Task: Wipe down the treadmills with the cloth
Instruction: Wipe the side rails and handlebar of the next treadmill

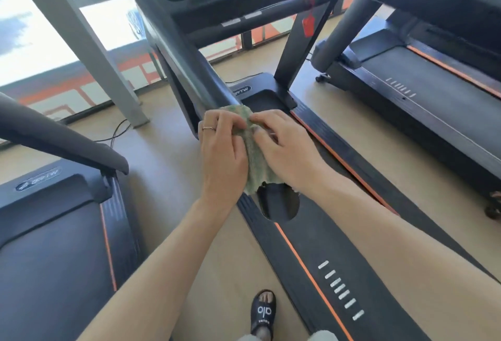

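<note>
A green cloth (pixel 254 164) hangs between my two hands, in front of the left upright (pixel 189 69) of the middle treadmill (pixel 311 259). My left hand (pixel 222 159), with a ring on one finger, grips the cloth's left side. My right hand (pixel 284 151) pinches its upper right edge. The cloth has a ragged hole at its lower end, and its top touches or nearly touches the upright's lower part. Black deck with orange stripes runs below my arms.
Another treadmill (pixel 54 232) stands at the left and a third (pixel 420 83) at the right, with wooden floor strips between. A grey pillar (pixel 89 42) and a cable on the floor are at the back left. My sandalled foot (pixel 263 311) stands beside the deck.
</note>
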### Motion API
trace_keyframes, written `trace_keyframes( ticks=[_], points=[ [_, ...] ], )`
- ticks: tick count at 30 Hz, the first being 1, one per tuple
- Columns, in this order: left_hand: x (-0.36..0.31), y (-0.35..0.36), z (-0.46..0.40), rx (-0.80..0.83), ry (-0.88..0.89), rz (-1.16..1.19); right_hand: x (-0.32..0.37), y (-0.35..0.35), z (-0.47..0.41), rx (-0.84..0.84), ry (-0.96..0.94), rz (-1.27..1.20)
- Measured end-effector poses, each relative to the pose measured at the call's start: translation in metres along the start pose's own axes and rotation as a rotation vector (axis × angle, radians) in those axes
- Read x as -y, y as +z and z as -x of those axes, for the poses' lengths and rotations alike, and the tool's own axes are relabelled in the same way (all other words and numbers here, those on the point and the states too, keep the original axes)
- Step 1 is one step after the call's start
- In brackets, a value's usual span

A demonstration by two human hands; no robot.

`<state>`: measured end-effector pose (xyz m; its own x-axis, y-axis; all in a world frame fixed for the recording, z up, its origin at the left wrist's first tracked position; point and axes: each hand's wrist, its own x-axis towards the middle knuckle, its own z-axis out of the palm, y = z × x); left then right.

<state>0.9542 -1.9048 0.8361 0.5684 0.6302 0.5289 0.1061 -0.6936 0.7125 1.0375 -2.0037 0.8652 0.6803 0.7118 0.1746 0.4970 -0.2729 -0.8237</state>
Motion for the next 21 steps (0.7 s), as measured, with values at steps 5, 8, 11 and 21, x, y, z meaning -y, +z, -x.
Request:
trace_keyframes(
  ticks=[5,8,11,21],
  points=[
    [-0.007,0.001,0.007,-0.029,-0.106,-0.011,-0.006,-0.001,-0.003,0.211,0.097,-0.204],
    [-0.016,0.007,0.029,0.058,-0.15,-0.015,-0.013,-0.003,0.004,0.275,0.091,-0.3],
    [-0.026,0.018,0.054,0.087,-0.216,0.144,-0.021,-0.005,0.018,0.288,0.075,-0.337],
    [0.002,0.031,0.005,-0.067,-0.469,0.596,-0.014,0.009,-0.05,0.437,0.028,-0.286]
  ],
)
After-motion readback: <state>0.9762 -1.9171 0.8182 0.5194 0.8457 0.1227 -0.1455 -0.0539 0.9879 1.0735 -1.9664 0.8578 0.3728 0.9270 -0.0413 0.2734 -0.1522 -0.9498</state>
